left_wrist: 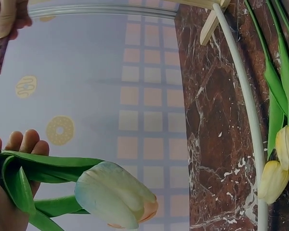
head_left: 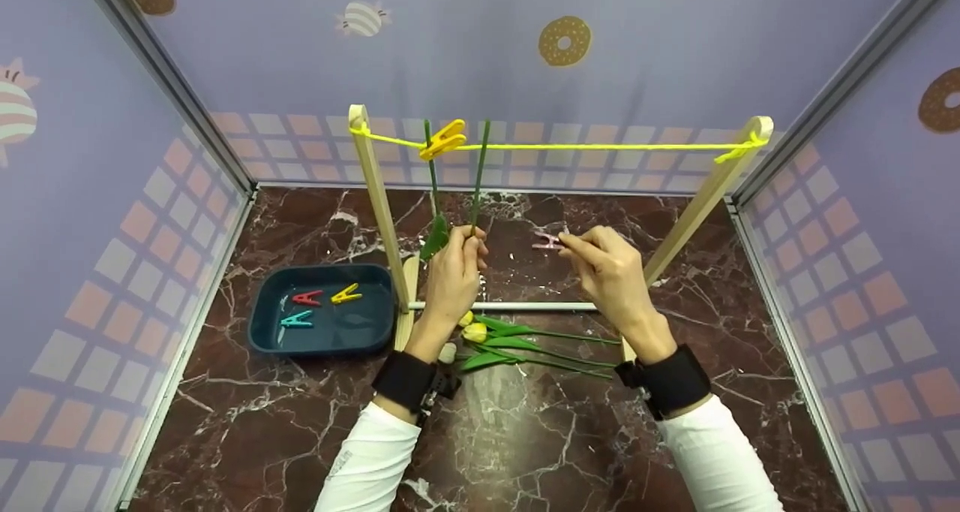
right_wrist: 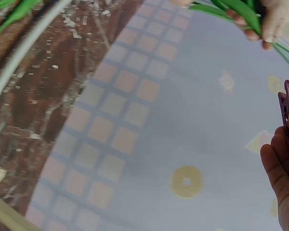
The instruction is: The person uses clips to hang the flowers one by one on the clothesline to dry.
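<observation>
My left hand (head_left: 454,268) grips the green stem (head_left: 480,170) of a tulip, stem end up. In the left wrist view its pale white-blue bloom (left_wrist: 113,195) hangs below the fingers. My right hand (head_left: 611,268) pinches a purple clothespin (head_left: 549,242) by one end, to the right of the stem and below the yellow cord (head_left: 585,146). A yellow clothespin (head_left: 444,140) clips another stem (head_left: 431,170) to the cord; a green leaf (head_left: 435,238) shows lower on it, and its bloom is hidden in the head view.
Wooden posts (head_left: 379,204) hold the cord, with a white rod (head_left: 525,306) low between them. Several yellow and pale tulips (head_left: 475,333) lie in front of the rod. A dark blue basin (head_left: 322,344) at left holds red, yellow and teal clothespins (head_left: 297,319).
</observation>
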The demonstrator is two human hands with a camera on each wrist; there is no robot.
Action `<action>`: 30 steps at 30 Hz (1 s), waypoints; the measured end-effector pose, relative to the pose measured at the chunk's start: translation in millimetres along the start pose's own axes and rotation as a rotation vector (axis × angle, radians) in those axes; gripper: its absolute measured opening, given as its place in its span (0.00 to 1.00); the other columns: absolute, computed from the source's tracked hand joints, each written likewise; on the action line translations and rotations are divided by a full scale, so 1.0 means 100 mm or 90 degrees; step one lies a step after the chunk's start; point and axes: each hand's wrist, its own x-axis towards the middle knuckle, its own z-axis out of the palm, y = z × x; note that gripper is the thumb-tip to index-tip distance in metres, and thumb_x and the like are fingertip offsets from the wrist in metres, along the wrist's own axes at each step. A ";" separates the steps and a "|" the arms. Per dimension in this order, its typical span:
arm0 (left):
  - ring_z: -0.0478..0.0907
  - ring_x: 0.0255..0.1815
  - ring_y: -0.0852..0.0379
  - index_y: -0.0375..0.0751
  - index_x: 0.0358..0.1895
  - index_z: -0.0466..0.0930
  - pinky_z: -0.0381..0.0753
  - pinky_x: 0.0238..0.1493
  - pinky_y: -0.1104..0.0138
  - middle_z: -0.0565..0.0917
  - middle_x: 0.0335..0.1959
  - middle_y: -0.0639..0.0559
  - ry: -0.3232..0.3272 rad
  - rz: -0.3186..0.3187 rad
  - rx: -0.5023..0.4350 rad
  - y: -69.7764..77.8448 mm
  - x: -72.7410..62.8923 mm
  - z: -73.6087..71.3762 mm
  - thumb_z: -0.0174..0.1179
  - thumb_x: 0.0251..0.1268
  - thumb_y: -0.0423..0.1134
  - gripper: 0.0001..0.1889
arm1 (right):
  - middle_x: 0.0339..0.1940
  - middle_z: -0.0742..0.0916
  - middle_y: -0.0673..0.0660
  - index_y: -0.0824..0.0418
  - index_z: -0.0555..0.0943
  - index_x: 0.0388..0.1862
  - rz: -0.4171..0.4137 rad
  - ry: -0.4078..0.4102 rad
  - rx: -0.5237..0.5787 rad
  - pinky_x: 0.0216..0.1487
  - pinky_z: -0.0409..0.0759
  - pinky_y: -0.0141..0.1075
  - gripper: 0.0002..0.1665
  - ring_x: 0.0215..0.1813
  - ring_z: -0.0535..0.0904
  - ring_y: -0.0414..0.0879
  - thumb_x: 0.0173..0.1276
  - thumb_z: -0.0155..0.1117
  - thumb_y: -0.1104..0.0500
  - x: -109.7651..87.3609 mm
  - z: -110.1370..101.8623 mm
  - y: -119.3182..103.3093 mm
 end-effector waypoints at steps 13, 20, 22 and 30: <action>0.83 0.29 0.51 0.34 0.50 0.76 0.82 0.32 0.66 0.84 0.34 0.41 0.004 -0.003 0.005 0.00 -0.01 0.01 0.41 0.82 0.38 0.14 | 0.26 0.82 0.61 0.67 0.88 0.41 -0.032 0.028 -0.021 0.30 0.71 0.34 0.10 0.27 0.74 0.50 0.60 0.70 0.68 0.67 -0.32 -0.19; 0.83 0.30 0.48 0.33 0.50 0.76 0.82 0.32 0.66 0.84 0.34 0.41 0.002 -0.006 0.000 -0.02 -0.03 0.01 0.40 0.82 0.38 0.15 | 0.27 0.81 0.62 0.66 0.88 0.43 -0.039 0.027 -0.008 0.32 0.67 0.37 0.10 0.29 0.72 0.51 0.65 0.66 0.65 0.94 -0.33 -0.25; 0.83 0.30 0.46 0.33 0.50 0.76 0.82 0.32 0.66 0.84 0.34 0.41 0.001 -0.008 -0.001 -0.02 -0.03 0.01 0.40 0.82 0.38 0.15 | 0.27 0.80 0.62 0.67 0.88 0.44 -0.041 0.020 -0.009 0.32 0.68 0.38 0.11 0.29 0.73 0.52 0.66 0.65 0.64 1.01 -0.31 -0.26; 0.83 0.30 0.52 0.33 0.50 0.75 0.83 0.33 0.66 0.84 0.35 0.41 -0.002 -0.008 0.005 -0.01 -0.02 0.02 0.40 0.82 0.38 0.15 | 0.30 0.81 0.63 0.68 0.87 0.45 -0.047 -0.039 -0.035 0.36 0.73 0.40 0.13 0.34 0.76 0.54 0.70 0.62 0.61 1.27 -0.21 -0.29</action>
